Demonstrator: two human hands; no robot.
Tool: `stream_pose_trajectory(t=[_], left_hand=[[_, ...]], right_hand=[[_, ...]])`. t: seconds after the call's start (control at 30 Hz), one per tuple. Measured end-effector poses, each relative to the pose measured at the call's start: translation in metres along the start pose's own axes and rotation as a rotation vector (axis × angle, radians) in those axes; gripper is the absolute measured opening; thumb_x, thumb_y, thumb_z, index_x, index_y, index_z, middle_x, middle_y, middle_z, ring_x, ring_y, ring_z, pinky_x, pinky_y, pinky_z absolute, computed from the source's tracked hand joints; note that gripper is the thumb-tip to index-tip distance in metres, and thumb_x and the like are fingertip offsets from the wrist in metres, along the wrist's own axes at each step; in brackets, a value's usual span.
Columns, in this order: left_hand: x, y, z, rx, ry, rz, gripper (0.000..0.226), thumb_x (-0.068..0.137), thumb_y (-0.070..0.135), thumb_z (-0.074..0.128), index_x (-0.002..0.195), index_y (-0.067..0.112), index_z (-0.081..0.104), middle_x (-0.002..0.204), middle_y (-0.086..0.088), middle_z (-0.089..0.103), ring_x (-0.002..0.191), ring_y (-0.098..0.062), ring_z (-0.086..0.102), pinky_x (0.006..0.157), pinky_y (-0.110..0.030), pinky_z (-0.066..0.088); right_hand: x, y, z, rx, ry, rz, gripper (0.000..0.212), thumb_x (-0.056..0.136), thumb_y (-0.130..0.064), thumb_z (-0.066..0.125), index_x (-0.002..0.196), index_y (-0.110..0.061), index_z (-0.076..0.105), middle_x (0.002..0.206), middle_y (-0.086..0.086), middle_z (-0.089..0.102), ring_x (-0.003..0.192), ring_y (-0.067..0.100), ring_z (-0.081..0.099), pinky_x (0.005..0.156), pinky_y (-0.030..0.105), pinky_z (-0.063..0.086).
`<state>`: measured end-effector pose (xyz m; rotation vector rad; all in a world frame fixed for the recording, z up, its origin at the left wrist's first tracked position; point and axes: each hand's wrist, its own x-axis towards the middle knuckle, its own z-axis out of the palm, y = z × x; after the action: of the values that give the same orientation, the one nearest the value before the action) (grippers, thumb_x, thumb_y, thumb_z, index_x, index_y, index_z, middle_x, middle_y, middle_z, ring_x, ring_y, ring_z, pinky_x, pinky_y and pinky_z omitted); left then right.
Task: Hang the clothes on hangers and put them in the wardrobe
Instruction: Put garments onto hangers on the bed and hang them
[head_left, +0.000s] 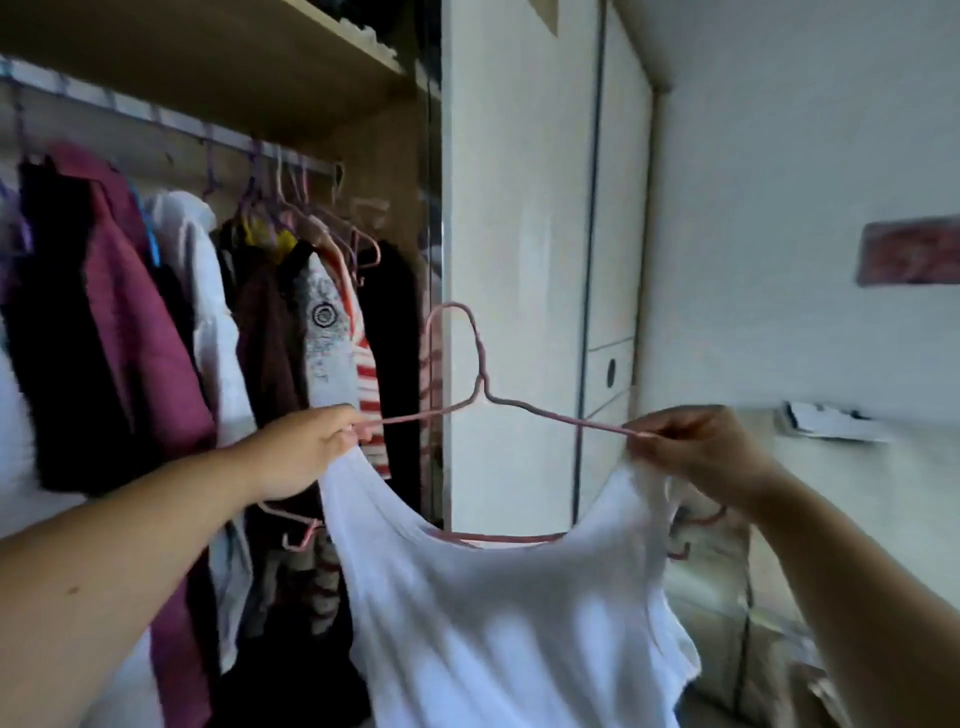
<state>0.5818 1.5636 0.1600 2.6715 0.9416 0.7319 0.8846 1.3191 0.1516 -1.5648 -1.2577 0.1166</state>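
A white sleeveless top (498, 618) hangs on a pink wire hanger (483, 384) held up in front of the open wardrobe. My left hand (301, 452) grips the hanger's left arm together with the top's left strap. My right hand (696, 447) pinches the right arm and the right strap. The hook points up, about level with the hanging clothes. The hanger's bottom bar (498, 538) shows through the neckline.
The wardrobe rail (171, 124) at the upper left carries several garments: a maroon jacket (135, 322), a white coat (208, 291), a striped top (369, 384) and bare pink hangers (332, 228). A white wardrobe door (519, 260) stands right of the opening. A bed (857, 493) lies at the right.
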Motion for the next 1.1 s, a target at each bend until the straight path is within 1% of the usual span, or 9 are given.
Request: stream_pose_trajectory(t=[0.13, 0.27, 0.37, 0.43, 0.53, 0.63, 0.7, 0.87, 1.1], left_hand=[[-0.009, 0.005, 0.057, -0.151, 0.005, 0.129, 0.012, 0.095, 0.017, 0.052, 0.101, 0.024, 0.060, 0.096, 0.005, 0.064, 0.091, -0.015, 0.059, 0.077, -0.029, 0.045], [-0.040, 0.007, 0.095, -0.319, 0.047, 0.169, 0.011, 0.086, 0.014, 0.067, 0.097, 0.014, 0.065, 0.091, -0.001, 0.067, 0.087, -0.019, 0.063, 0.078, -0.031, 0.049], [-0.072, 0.020, 0.117, -0.330, 0.053, 0.263, 0.010, 0.081, 0.015, 0.072, 0.090, 0.013, 0.068, 0.079, 0.004, 0.062, 0.077, -0.014, 0.057, 0.064, -0.017, 0.040], [-0.094, 0.032, 0.131, -0.340, -0.013, 0.315, 0.009, 0.081, 0.014, 0.072, 0.089, 0.011, 0.069, 0.076, 0.005, 0.060, 0.075, -0.014, 0.054, 0.062, -0.022, 0.035], [-0.134, 0.058, 0.161, -0.315, -0.189, 0.399, 0.006, 0.082, 0.017, 0.071, 0.086, 0.015, 0.069, 0.077, 0.003, 0.062, 0.074, -0.014, 0.053, 0.062, -0.026, 0.033], [-0.179, 0.087, 0.194, -0.298, -0.370, 0.488, 0.006, 0.082, 0.020, 0.071, 0.081, 0.025, 0.066, 0.073, 0.006, 0.063, 0.071, -0.011, 0.054, 0.058, -0.025, 0.035], [-0.212, 0.114, 0.220, -0.298, -0.500, 0.565, 0.014, 0.081, 0.020, 0.071, 0.075, 0.029, 0.063, 0.069, 0.011, 0.063, 0.068, -0.011, 0.057, 0.057, -0.023, 0.038], [-0.308, 0.202, 0.290, -0.263, -0.790, 0.724, 0.023, 0.079, 0.022, 0.072, 0.065, 0.033, 0.057, 0.070, 0.012, 0.065, 0.071, -0.013, 0.061, 0.063, -0.028, 0.045], [-0.466, 0.336, 0.355, -0.252, -1.045, 0.973, 0.007, 0.090, 0.023, 0.058, 0.090, 0.030, 0.061, 0.085, 0.009, 0.062, 0.082, -0.014, 0.056, 0.062, -0.028, 0.039]], right_hand=[[-0.074, 0.014, -0.004, -0.280, 0.176, 0.143, 0.021, 0.080, -0.016, 0.073, 0.100, -0.021, 0.074, 0.075, -0.014, 0.070, 0.063, -0.007, 0.058, 0.059, 0.003, 0.040], [-0.171, 0.015, 0.022, -0.250, 0.283, 0.389, 0.039, 0.077, -0.010, 0.075, 0.114, -0.016, 0.067, 0.085, -0.001, 0.071, 0.076, 0.007, 0.061, 0.076, 0.021, 0.050], [-0.257, 0.012, 0.046, -0.234, 0.407, 0.520, 0.023, 0.076, -0.006, 0.075, 0.099, -0.008, 0.072, 0.073, -0.004, 0.065, 0.060, -0.007, 0.053, 0.061, 0.006, 0.043], [-0.310, 0.008, 0.062, -0.246, 0.475, 0.615, 0.011, 0.076, -0.012, 0.076, 0.084, -0.019, 0.073, 0.068, -0.005, 0.063, 0.060, -0.002, 0.051, 0.057, 0.009, 0.039], [-0.398, 0.002, 0.081, -0.243, 0.549, 0.787, 0.021, 0.077, -0.018, 0.076, 0.070, -0.036, 0.068, 0.063, -0.014, 0.064, 0.061, 0.000, 0.053, 0.063, 0.018, 0.042], [-0.485, -0.008, 0.093, -0.270, 0.615, 0.928, 0.031, 0.075, -0.021, 0.076, 0.061, -0.046, 0.067, 0.060, -0.024, 0.065, 0.059, -0.010, 0.056, 0.059, 0.008, 0.042], [-0.543, -0.019, 0.095, -0.262, 0.678, 1.040, 0.034, 0.075, -0.024, 0.077, 0.058, -0.051, 0.065, 0.063, -0.027, 0.065, 0.064, -0.009, 0.059, 0.062, 0.012, 0.044], [-0.683, -0.060, 0.083, -0.242, 0.874, 1.255, 0.027, 0.074, -0.024, 0.078, 0.064, -0.047, 0.067, 0.070, -0.021, 0.069, 0.068, -0.007, 0.062, 0.054, 0.004, 0.041], [-0.850, -0.111, 0.049, -0.122, 1.104, 1.429, 0.013, 0.078, -0.015, 0.072, 0.089, -0.020, 0.072, 0.090, -0.001, 0.069, 0.086, 0.010, 0.064, 0.057, 0.012, 0.048]])
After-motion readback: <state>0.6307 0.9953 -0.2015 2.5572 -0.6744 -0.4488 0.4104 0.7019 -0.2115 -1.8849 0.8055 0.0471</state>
